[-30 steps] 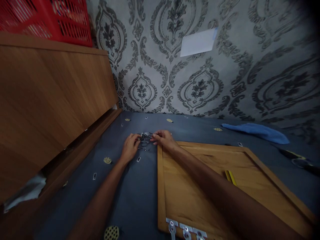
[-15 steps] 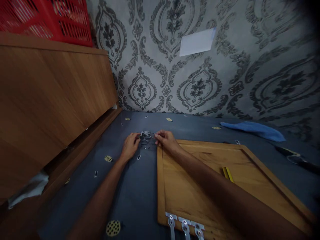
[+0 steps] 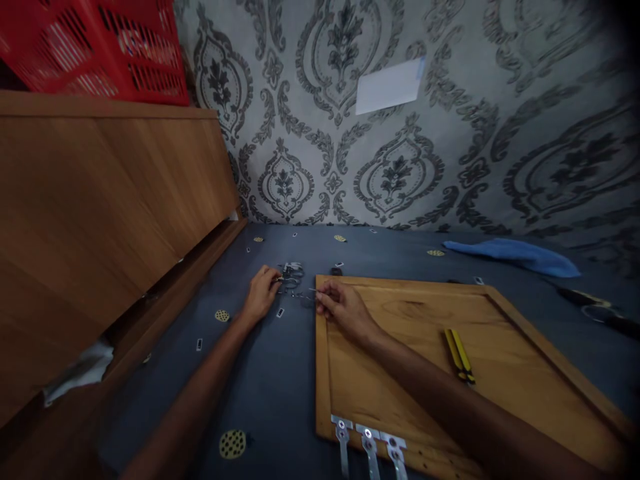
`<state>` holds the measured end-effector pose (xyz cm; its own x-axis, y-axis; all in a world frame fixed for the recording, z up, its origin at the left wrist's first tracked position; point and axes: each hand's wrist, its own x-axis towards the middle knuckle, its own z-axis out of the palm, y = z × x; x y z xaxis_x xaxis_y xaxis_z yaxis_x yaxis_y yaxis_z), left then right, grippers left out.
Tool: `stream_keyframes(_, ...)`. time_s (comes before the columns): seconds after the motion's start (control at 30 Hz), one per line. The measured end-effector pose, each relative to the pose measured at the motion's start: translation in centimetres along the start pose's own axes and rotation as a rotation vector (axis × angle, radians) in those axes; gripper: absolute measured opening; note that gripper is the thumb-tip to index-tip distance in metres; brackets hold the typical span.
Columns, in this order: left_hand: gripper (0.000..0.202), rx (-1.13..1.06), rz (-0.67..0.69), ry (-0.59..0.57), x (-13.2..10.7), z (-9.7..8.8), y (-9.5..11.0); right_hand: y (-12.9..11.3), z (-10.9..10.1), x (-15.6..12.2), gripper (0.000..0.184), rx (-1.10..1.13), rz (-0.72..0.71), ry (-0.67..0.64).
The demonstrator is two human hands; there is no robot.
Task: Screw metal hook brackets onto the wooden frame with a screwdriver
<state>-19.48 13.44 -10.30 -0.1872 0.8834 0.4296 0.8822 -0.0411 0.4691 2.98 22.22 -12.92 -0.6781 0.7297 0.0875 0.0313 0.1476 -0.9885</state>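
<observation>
My left hand (image 3: 263,292) is closed beside a pile of small metal hardware (image 3: 293,270) on the dark cloth. Its fingertips pinch a small metal part at the near side of the pile. My right hand (image 3: 343,307) is over the left edge of a framed wooden panel (image 3: 390,393). Thumb and finger there pinch a thin, light-coloured metal piece (image 3: 313,290), whose exact kind is too small to tell. Several loose bits lie between the hands. Along the panel's near edge sit three metal hinges (image 3: 369,435).
On the panel lies a yellow-and-black handled tool (image 3: 459,357). A blue cloth (image 3: 515,255) and a black-handled tool (image 3: 595,308) are at the right. A wooden cabinet (image 3: 115,200) carrying a red plastic basket (image 3: 105,53) stands left; a patterned wall (image 3: 330,153) closes off the back.
My right hand has drawn back from the pile, nearer to me and over the panel's edge, with the thin piece. My left hand has stayed about where it was.
</observation>
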Motion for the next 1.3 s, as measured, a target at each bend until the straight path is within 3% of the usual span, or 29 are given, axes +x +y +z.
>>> stream_keyframes(0.4,0.031,0.071,-0.001,-0.028,0.0,-0.6,0.6,-0.3,0.2,0.2,0.029,-0.002,0.008,0.001)
stream_keyframes(0.93,0.032,-0.094,-0.078,-0.049,0.4,-0.6,-0.6,-0.4,0.5,0.0,0.028,-0.028,-0.025,0.024)
stream_keyframes(1.07,0.032,-0.143,-0.084,-0.030,-0.5,-1.5,0.4,-0.6,0.4,-0.3,0.027,-0.040,-0.062,0.016)
stream_keyframes(1.3,0.028,-0.305,-0.119,-0.055,-3.6,-2.0,3.9,-0.6,0.8,-0.3,0.027,-0.087,-0.138,0.013)
